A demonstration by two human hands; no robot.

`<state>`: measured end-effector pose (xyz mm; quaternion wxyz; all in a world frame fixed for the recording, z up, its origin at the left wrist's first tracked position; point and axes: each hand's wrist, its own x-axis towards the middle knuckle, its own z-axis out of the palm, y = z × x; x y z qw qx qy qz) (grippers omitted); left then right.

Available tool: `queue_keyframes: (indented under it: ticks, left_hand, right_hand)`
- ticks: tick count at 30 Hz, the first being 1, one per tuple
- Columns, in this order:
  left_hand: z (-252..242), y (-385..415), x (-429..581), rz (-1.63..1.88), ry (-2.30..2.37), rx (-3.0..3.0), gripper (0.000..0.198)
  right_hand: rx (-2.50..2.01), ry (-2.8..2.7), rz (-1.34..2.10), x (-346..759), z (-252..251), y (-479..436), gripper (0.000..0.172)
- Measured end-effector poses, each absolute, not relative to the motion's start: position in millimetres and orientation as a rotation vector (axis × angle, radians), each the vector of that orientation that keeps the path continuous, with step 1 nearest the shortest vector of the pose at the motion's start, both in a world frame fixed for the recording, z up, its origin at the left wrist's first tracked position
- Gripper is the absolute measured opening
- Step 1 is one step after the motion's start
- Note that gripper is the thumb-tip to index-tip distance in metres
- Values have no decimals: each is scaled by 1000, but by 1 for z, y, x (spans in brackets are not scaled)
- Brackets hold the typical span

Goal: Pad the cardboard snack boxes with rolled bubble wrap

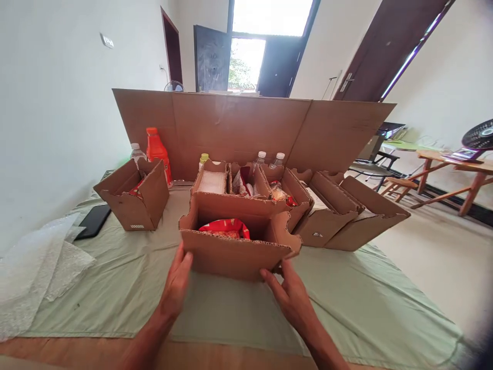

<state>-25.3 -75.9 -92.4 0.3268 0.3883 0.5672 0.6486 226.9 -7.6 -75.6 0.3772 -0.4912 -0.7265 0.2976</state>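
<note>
Near cardboard box spans left to right lengthwise; left hand and right hand clasp opposite ends, neither nearer.

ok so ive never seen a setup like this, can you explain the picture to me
There's no machine here: it's a person working bare-handed, in one picture from a camera worn on the head, looking forward and down. The left hand holds the left end of an open cardboard box, the right hand its lower right corner. A red packet lies inside. I can't tell whether the box is lifted. Behind stand more open boxes on a green cloth, with bottles between them and a cardboard panel. To the left are another box, a dark flat object and bubble wrap.
</note>
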Motion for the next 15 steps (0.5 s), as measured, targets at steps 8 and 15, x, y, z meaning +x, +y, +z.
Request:
queue_keyframes:
  ticks: [8, 15]
  left_hand:
    - [-115, -114, -50, 1495, 1859, 1092, 54]
    - [-109, -207, -183, 1197, 2788, 1377, 32]
  right_hand:
    - [-1281, -1911, 670, 237, -140, 6, 33]
    - [-1352, -1967, 614, 245, -160, 34, 23]
